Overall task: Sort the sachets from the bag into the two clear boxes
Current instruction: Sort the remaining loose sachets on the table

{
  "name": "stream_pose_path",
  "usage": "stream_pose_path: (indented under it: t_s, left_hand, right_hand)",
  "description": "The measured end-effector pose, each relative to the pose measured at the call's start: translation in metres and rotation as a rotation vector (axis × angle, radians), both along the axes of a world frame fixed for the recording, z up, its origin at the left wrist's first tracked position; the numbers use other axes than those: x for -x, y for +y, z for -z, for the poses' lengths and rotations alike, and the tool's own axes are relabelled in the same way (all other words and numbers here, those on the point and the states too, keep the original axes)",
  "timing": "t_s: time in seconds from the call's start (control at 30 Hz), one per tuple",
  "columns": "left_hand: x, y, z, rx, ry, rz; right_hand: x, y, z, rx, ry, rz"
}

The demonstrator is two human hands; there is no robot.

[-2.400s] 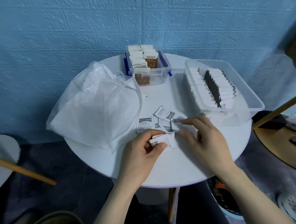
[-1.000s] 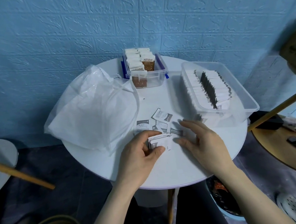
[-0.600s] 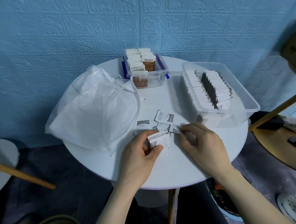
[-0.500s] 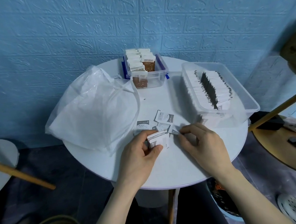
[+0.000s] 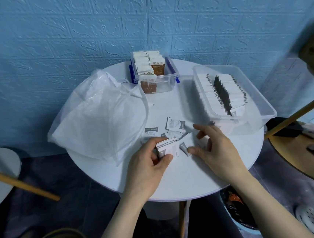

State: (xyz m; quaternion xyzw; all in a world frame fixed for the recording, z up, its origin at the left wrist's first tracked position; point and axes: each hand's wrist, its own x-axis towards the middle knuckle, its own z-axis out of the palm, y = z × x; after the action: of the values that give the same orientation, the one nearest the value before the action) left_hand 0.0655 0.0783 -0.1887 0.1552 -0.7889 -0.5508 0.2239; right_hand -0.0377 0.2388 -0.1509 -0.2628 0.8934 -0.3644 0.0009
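- the left hand (image 5: 149,163) grips a small stack of white sachets (image 5: 167,149) between thumb and curled fingers, just above the round white table (image 5: 177,182).
- the right hand (image 5: 214,147) hovers beside the stack with fingers loosely bent; its thumb tip is at a loose sachet (image 5: 185,145), but i cannot tell whether it pinches it.
- more loose sachets (image 5: 175,124) lie flat on the table just beyond both hands.
- the clear plastic bag (image 5: 98,115) sits slumped at the left.
- the small clear box (image 5: 164,77) with blue latches at the far edge holds brown-and-white sachets upright.
- the large clear box (image 5: 254,100) at the right holds a row of white sachets on edge.
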Motion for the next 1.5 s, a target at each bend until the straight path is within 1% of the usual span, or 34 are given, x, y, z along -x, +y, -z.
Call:
stream_pose_path:
  t_s: [0.17, 0.27, 0.33, 0.4, 0.47, 0.73, 0.87, 0.93, 0.97, 1.03, 1.07, 1.2, 1.3, 1.5]
  left_hand:
    - [-0.002, -0.001, -0.003, 0.015, -0.025, 0.032]
    - [-0.003, -0.001, -0.005, 0.006, -0.033, 0.05]
    - [-0.002, 0.0, -0.007, -0.021, -0.027, 0.056]
    - [-0.002, 0.0, -0.006, -0.044, -0.026, 0.06]
    - [-0.002, 0.0, -0.004, -0.037, -0.033, 0.064]
    - [-0.005, 0.0, -0.004, 0.037, -0.029, 0.064]
    - [-0.012, -0.007, -0.005, 0.058, -0.045, 0.048]
    - [-0.018, -0.014, -0.004, 0.042, -0.057, 0.036]
    - [-0.02, -0.017, -0.004, 0.016, -0.054, 0.042]
    - [-0.023, -0.018, -0.006, -0.049, -0.045, 0.066]
    - [-0.023, -0.016, -0.008, -0.076, -0.039, 0.076]
    - [-0.022, -0.012, -0.009, -0.137, -0.007, 0.077]
    - [-0.022, -0.012, -0.01, -0.154, 0.014, 0.068]
    - [-0.023, -0.013, -0.011, -0.179, 0.01, 0.071]
  right_hand:
    - [-0.003, 0.008, 0.001, 0.241, -0.062, 0.016]
    - [-0.007, 0.017, 0.002, 0.407, -0.188, 0.007]
    - [-0.01, 0.02, 0.0, 0.46, -0.255, -0.052]
    - [-0.014, 0.016, -0.001, 0.463, -0.298, -0.118]
    - [-0.018, 0.01, 0.001, 0.449, -0.302, -0.145]
    - [-0.026, -0.004, 0.005, 0.431, -0.284, -0.186]
    - [-0.02, -0.002, 0.002, 0.44, -0.253, -0.162]
    - [-0.013, -0.004, 0.0, 0.403, -0.205, -0.137]
    - [-0.009, -0.006, -0.001, 0.357, -0.141, -0.128]
    - [0.001, -0.013, -0.003, 0.222, 0.002, -0.123]
    - [0.006, -0.018, -0.003, 0.15, 0.044, -0.121]
    - [0.019, -0.041, -0.006, -0.113, 0.059, -0.056]
    - [0.021, -0.053, -0.007, -0.281, 0.115, -0.042]
    - [0.022, -0.054, -0.009, -0.302, 0.14, -0.001]
